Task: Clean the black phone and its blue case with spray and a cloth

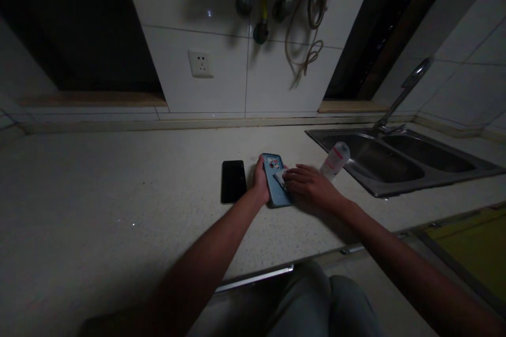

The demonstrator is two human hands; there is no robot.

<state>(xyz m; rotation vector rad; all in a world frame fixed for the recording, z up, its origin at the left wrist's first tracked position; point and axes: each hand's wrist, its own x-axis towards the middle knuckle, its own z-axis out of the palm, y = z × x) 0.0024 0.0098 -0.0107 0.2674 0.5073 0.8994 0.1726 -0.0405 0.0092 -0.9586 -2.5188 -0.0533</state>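
Blue phone (275,181) is laid camera-side up on the speckled countertop (118,195), mid-counter, left of the sink (395,160). Its left edge is gripped by the left hand (261,179), fingers curled around it. A small white cloth (280,176) is pressed onto its back by the right hand (310,184), fingers flat and extended. A black phone (233,181) is placed just left, apart. A small bottle (335,160) is seen tilted at the sink's near-left rim.

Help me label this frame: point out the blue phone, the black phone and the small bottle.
blue phone (273,164): head view, camera end of its back.
black phone (233,181): head view, middle of its face.
small bottle (335,159): head view, its body.
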